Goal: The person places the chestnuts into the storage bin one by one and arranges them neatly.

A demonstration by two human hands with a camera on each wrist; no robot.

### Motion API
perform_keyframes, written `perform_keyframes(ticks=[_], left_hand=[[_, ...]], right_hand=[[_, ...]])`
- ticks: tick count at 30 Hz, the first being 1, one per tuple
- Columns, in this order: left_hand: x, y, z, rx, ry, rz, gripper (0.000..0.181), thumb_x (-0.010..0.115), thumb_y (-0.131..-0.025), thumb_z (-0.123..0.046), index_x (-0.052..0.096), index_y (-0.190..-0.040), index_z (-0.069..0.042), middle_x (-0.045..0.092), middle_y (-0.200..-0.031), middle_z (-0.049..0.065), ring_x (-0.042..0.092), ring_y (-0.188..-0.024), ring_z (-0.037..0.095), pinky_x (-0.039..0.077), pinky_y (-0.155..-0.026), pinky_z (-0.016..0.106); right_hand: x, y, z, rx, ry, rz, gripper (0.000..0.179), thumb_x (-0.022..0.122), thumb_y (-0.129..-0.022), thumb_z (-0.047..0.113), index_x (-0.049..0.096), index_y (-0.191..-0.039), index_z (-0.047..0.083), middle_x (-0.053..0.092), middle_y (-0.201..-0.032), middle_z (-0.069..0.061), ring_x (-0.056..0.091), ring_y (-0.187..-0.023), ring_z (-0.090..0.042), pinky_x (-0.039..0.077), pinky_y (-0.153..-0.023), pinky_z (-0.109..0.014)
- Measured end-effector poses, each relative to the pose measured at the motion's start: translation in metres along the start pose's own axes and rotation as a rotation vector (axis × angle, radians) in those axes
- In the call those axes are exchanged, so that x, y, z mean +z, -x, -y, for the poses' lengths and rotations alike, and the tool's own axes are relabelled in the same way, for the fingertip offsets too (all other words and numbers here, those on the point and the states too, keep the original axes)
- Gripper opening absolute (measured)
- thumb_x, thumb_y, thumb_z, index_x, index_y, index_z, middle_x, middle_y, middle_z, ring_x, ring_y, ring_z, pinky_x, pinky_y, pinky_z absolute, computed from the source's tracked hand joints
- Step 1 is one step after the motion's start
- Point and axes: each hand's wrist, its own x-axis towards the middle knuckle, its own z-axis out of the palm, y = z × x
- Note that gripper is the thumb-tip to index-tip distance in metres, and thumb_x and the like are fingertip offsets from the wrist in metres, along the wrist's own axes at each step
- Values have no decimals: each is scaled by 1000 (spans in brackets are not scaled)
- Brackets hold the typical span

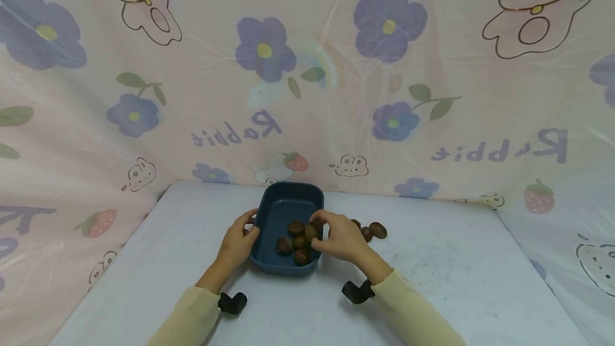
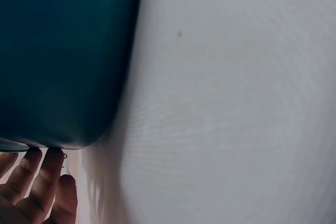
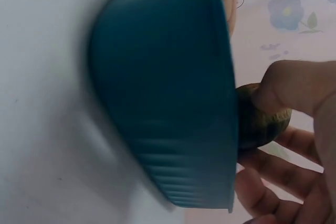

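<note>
A dark blue rectangular tub [image 1: 283,210] stands on the white table with several brown chestnuts [image 1: 284,246] in its near half. My left hand [image 1: 235,242] grips the tub's left side, thumb at the rim and fingers along the outer wall. In the left wrist view its fingertips [image 2: 50,156] touch the wall. Over the tub's right rim, my right hand [image 1: 343,236] pinches a chestnut [image 3: 262,121] between thumb and fingers. The right wrist view shows that chestnut right at the rim, partly hidden by the thumb.
A few loose chestnuts [image 1: 378,230] lie on the white table [image 1: 456,271] just beyond the right hand, partly hidden by it. A printed cloth [image 1: 326,95] with flowers and rabbits hangs behind the table. Black wrist devices [image 1: 357,291] sit below both wrists.
</note>
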Motion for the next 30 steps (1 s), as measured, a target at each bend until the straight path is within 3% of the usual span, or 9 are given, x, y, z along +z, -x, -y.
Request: perform_keyframes(ticks=[15,23,30], left_hand=[[0,0,-1,-1,0,8,49,51,-93,-18,47,-142,-19,58,-127,12,55,-79,16,44,-68,29],[0,1,-1,-3,3,3,50,51,-92,-18,47,-142,-19,58,-127,12,53,-78,16,43,-68,29],[1,1,-1,-1,-3,3,50,51,-92,-18,47,-142,-19,58,-126,12,54,-79,15,43,-68,29]], right_hand=[[10,-6,-6,2,30,84,40,73,-73,30,62,-111,24,69,-102,4,52,-70,-10,45,-60,-26],[17,-6,-3,-3,39,113,37,74,-71,30,62,-107,25,69,-100,2,51,-67,-11,42,-56,-27],[20,-8,-1,24,46,131,36,75,-71,28,63,-105,26,69,-103,2,53,-73,-12,44,-62,-29]])
